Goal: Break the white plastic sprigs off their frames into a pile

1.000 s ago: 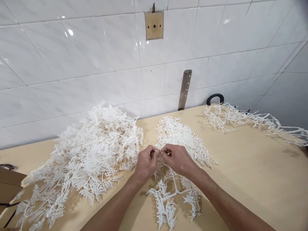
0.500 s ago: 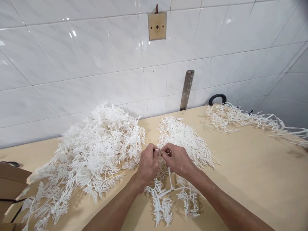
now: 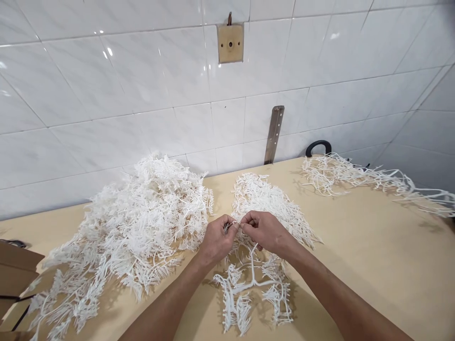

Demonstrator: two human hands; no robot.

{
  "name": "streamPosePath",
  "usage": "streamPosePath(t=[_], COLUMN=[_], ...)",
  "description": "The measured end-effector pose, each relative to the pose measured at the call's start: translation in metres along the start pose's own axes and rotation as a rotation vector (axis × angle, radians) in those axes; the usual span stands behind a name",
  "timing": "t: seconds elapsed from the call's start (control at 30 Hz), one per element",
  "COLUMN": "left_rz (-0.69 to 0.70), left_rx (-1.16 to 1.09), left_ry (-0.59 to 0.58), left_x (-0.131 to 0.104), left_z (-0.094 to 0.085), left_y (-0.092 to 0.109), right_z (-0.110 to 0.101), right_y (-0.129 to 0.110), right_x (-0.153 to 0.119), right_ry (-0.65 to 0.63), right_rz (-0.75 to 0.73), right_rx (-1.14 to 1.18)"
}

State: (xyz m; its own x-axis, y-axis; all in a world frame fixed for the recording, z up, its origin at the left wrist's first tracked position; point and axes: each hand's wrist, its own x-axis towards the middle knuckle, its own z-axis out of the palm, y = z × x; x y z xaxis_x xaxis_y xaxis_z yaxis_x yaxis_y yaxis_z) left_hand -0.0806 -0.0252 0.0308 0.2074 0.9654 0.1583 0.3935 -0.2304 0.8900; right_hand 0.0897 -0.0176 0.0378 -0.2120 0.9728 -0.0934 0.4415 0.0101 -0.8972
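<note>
We find the left hand and right hand pinched fingertip to fingertip on a thin white piece, most of it hidden by the fingers. In our judgement the close, two-sided grip suits something so slight. The piece is held above the middle of the counter, before a flat pile of white strands that lies towards the rear edge. We note a branched white frond spread nearer the wearer, below the hands, presumably to keep it within reach. A large feathery heap occupies the left side; barer white stems lie along the rear right edge, well apart. We judge that this spacing keeps the groups from tangling.
</note>
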Motion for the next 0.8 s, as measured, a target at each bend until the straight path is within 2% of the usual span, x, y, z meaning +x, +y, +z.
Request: streamPosePath(t=[0.13,0.27,0.33,0.4,0.57,0.8], left_rz=[-0.003,-0.088,-0.133,-0.149,-0.121,-0.072], left_rx=[0.084,0.124,0.034,-0.085,-0.267,-0.241], left_ry=[-0.002,-0.024,-0.05,-0.057,0.025,0.161], left_x=[-0.001,-0.003,-0.003,-0.002,0.003,0.004], left_z=[0.002,0.004,0.005,0.005,0.004,0.003], left_y=[0.001,0.003,0.003,0.002,-0.005,-0.009], right_z=[0.005,0.008,0.004,-0.001,-0.007,0.001], right_y=[-0.006,-0.004,-0.002,0.0,-0.001,-0.001], right_x=[-0.005,-0.004,-0.001,0.002,0.0,-0.003], right_ry=[0.06,0.246,0.352,0.404,0.291,0.039], right_rz=[-0.135,-0.242,-0.263,-0.266,-0.123,-0.062], right_rx=[-0.27,-0.55,-0.583,-0.503,-0.126,0.015])
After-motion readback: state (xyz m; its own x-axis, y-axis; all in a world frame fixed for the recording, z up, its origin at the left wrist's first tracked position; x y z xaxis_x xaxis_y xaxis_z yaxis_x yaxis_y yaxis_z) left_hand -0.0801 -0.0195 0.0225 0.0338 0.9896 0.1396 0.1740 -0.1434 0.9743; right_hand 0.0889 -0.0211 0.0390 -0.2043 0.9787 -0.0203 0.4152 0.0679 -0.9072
